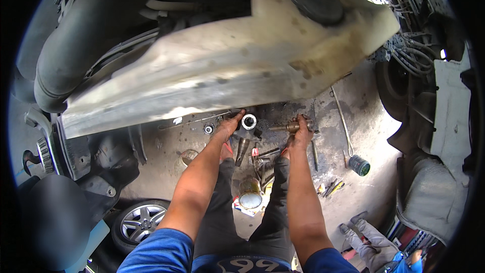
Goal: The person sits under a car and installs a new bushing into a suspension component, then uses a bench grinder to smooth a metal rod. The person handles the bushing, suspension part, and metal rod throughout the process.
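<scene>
Below the overhanging translucent tank (202, 73) with its black cap (317, 3), both hands are down near the floor (371, 136), well apart. Right hand (303, 131): fingers wrapped around a stepped metal cylinder (292, 126), its narrower end pointing left, toward the middle of the work area. Left hand (233, 124): fingers bunched at the tank's lower edge, by a dark part; can't tell whether it's gripping that or just touching.

White-rimmed ring (248, 121) sits just right of the left hand, between the two hands. Long thin bar (192, 121) lies to the left of that hand, small round part (208, 128) just below the bar. Dark tapered cylinder (242, 147) is between the forearms. Open tin (250, 199) stands between the person's legs. Dark jar (358, 165) lies off to the right, a thin rod (316, 155) between it and the right forearm. Alloy wheel (141, 222) lower left; another person (376, 250) lower right.
</scene>
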The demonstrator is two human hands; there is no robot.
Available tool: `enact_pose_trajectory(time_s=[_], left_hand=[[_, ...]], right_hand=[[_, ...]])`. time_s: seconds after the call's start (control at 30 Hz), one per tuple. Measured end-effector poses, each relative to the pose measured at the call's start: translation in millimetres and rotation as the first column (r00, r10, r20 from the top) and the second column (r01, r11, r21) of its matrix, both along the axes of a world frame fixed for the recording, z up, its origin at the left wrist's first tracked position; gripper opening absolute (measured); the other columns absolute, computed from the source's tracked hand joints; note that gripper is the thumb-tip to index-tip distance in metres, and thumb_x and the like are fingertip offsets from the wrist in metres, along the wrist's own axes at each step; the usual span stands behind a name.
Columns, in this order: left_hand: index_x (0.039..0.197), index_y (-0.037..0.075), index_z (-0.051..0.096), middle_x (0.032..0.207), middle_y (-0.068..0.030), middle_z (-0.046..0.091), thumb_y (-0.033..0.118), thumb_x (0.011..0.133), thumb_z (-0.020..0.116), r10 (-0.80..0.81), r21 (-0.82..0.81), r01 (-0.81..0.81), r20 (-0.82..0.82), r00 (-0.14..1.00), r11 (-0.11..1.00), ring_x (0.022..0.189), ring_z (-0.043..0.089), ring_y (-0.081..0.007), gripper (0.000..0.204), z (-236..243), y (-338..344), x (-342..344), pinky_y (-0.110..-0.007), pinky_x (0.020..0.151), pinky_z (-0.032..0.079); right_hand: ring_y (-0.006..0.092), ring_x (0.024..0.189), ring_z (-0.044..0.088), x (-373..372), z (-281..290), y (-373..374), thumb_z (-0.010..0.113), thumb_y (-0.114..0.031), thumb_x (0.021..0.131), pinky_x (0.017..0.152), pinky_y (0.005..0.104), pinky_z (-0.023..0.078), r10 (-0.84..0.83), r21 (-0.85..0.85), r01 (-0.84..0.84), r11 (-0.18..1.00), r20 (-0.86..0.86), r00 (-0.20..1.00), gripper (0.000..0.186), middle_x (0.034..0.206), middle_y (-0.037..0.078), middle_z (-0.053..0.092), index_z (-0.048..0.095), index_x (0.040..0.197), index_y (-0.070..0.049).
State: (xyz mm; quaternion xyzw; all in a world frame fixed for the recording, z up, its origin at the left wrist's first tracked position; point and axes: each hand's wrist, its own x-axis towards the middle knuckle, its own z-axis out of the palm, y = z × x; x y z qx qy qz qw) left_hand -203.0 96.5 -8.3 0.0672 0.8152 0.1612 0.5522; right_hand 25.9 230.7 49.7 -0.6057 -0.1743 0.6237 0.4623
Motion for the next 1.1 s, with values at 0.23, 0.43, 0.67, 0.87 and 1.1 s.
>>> enact_pose_trajectory(time_s=[0.23, 0.43, 0.67, 0.87, 1.1], left_hand=[[0.135, 0.002, 0.06, 0.137, -0.021, 0.062, 0.056, 0.093, 0.061, -0.016, 0.204, 0.082, -0.309, 0.951, 0.975, 0.13, 0.056, -0.0347, 0.068, 45.9, -103.2, -10.1, -0.041, 0.111, 0.042], [0.127, 0.004, 0.067, 0.132, -0.0194, 0.065, 0.045, 0.093, 0.057, -0.567, -0.18, 0.544, -0.122, 0.815, 0.82, 0.127, 0.059, -0.0326, 0.055, 52.9, -284.3, -52.1, -0.042, 0.11, 0.043], [0.122, 0.007, 0.07, 0.132, -0.0153, 0.066, 0.044, 0.1, 0.046, -0.911, -0.192, 0.894, 0.006, 0.413, 0.404, 0.125, 0.06, -0.0322, 0.05, 79.5, -362.9, -76.3, -0.043, 0.105, 0.047], [0.117, 0.008, 0.072, 0.122, -0.0144, 0.071, 0.04, 0.103, 0.048, -0.976, -0.342, 0.939, -0.21, -0.05, 0.025, 0.108, 0.07, -0.031, 0.042, 87.8, -284.1, -60.7, -0.039, 0.093, 0.055], [0.121, 0.005, 0.069, 0.112, -0.0149, 0.074, 0.032, 0.095, 0.069, -0.478, 0.251, 0.568, -0.34, 0.81, 0.784, 0.103, 0.072, -0.029, 0.038, 146.3, -158.2, 25.0, -0.04, 0.092, 0.055]], right_hand=[[0.022, 0.091, 0.07, 109.4, 86.9, -69.3, 0.085, -0.017, 0.077, 0.083, 0.035, 0.055, 0.611, -0.246, -0.89, 0.385, 0.79, 0.046, 0.042, 0.1, 0.01, 0.073, 0.066, 0.113, -0.006], [0.0128, 0.09, 0.06, 212.4, 111.2, -168.2, 0.089, -0.005, 0.073, 0.084, 0.0299, 0.053, 0.782, -0.568, -0.581, 0.583, 0.587, 0.211, 0.057, 0.1, 0.003, 0.067, 0.064, 0.124, -0.006], [0.0146, 0.096, 0.061, 263.3, 129.0, -245.6, 0.088, 0.002, 0.073, 0.088, 0.0297, 0.053, 0.522, -0.349, -0.393, 0.851, 0.645, 0.558, 0.066, 0.104, 0.003, 0.065, 0.061, 0.132, -0.006], [0.0234, 0.099, 0.072, 273.2, 129.4, -242.3, 0.091, -0.03, 0.074, 0.089, 0.0355, 0.055, 0.701, -0.579, -0.395, 0.713, 0.577, 0.42, 0.062, 0.107, 0.012, 0.075, 0.065, 0.127, -0.01], [0.0281, 0.103, 0.07, 312.6, 66.4, -212.6, 0.091, -0.033, 0.072, 0.092, 0.0392, 0.054, 0.831, -0.632, -0.572, 0.523, 0.526, 0.179, 0.064, 0.108, 0.013, 0.074, 0.065, 0.126, -0.013]])
